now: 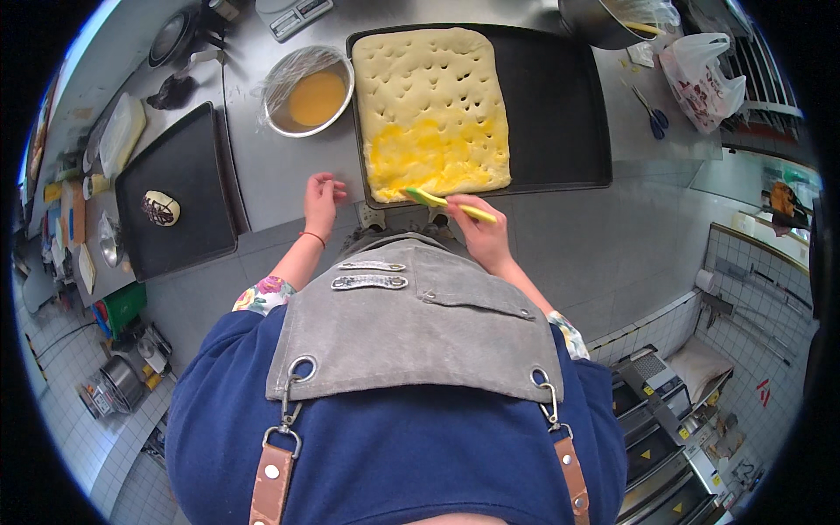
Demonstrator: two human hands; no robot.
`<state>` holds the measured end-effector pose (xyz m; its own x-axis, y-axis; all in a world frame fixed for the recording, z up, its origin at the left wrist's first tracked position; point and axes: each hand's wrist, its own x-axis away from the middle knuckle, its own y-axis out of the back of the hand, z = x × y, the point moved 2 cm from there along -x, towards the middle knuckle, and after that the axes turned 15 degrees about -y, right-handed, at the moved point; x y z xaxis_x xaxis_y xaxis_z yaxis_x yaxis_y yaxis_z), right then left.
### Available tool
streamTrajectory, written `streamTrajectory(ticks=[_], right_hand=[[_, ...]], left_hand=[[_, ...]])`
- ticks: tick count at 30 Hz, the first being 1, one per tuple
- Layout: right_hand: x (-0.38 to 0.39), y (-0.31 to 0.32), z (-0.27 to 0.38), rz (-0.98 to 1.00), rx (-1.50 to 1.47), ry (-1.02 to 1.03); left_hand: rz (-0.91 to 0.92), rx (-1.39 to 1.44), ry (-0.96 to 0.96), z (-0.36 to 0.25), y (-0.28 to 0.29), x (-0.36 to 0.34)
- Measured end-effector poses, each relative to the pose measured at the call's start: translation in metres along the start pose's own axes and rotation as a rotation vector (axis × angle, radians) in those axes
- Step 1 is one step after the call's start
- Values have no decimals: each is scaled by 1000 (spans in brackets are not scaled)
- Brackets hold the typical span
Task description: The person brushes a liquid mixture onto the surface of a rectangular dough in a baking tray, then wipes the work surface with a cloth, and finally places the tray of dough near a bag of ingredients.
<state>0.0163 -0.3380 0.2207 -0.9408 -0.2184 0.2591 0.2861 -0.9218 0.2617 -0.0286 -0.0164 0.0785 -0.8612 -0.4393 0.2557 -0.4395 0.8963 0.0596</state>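
Note:
My right hand (478, 219) grips a green and yellow brush (446, 203), its head on the lower left edge of a slab of dimpled dough (436, 87) in a large dark baking tray (560, 105). Yellow liquid coats much of the dough's lower half. My left hand (322, 199) rests by the counter's front edge, left of the tray, fingers loosely bent and apart, holding nothing. Just above it stands a metal bowl (341, 101) of orange-yellow liquid (317, 98), partly covered in plastic wrap.
A second tray (179, 236) with one decorated bun (161, 207) lies left. A scale (293, 16) sits at the back. A pot (588, 19), blue scissors (656, 118) and a plastic bag (700, 74) are right. Machines (656, 411) stand low at the right.

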Motion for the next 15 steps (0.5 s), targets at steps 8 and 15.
streamTrajectory(ticks=[8, 15], right_hand=[[-12, 60, -68, -408, -397, -314], [-2, 104, -36, -621, 256, 21]], left_hand=[[17, 50, -6, -7, 0, -1], [13, 11, -8, -3, 11, -5]])
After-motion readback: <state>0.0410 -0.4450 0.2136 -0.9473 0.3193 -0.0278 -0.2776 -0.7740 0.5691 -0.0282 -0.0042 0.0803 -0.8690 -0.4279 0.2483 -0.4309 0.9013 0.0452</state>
